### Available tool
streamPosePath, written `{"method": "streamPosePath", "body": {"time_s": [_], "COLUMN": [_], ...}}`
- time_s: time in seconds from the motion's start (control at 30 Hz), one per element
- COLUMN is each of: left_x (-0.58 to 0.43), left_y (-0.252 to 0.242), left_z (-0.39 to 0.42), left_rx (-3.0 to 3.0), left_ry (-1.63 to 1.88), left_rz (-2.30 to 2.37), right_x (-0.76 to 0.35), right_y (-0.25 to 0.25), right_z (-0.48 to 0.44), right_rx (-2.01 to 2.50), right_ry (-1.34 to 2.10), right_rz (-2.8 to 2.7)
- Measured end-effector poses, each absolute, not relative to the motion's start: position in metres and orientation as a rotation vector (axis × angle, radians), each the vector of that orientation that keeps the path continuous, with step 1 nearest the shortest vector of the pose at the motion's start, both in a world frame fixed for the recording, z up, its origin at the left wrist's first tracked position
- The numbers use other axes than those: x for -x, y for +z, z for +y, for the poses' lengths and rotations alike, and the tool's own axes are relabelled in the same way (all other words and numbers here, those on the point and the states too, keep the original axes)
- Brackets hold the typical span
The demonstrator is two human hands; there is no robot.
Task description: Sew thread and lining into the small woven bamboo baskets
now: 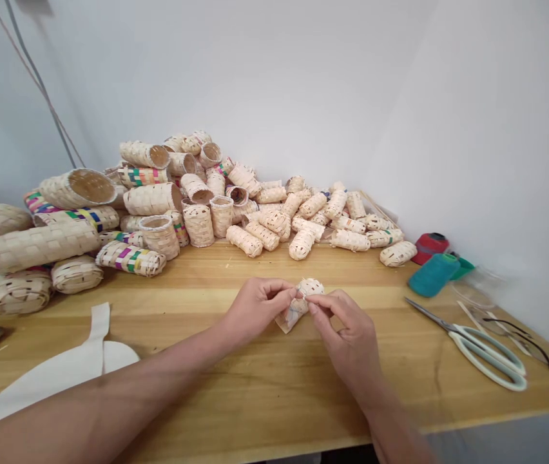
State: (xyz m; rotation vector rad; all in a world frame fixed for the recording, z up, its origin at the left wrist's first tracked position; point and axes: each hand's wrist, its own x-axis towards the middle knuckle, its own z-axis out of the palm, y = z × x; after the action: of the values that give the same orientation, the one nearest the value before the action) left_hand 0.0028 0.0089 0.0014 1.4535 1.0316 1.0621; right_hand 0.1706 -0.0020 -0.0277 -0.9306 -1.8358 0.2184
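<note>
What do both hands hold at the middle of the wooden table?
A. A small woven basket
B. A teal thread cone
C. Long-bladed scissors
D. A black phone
A: the left hand and right hand pinch the small woven basket between their fingers.

Small basket point(311, 287), pale, seemingly checkered, woven cylinder point(131, 258), rainbow-banded

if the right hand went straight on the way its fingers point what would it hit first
The small woven basket pinched between both hands. The fingertips of the right hand point up and left and seem already on it, though depth is hard to judge from this view.
</note>
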Motion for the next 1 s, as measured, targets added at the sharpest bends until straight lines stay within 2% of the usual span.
{"method": "streamPosePath", "body": {"time_s": [1.0], "left_x": [-0.0042], "left_y": [0.0024], "left_z": [0.0074], "left_rx": [-1.552], "left_ry": [0.993], "left_rz": [1.079], "right_x": [-0.1675], "right_y": [-0.0267], "right_z": [-0.0045], "right_rx": [0.951], "right_ry": [0.213], "right_rz": [-1.799]}}
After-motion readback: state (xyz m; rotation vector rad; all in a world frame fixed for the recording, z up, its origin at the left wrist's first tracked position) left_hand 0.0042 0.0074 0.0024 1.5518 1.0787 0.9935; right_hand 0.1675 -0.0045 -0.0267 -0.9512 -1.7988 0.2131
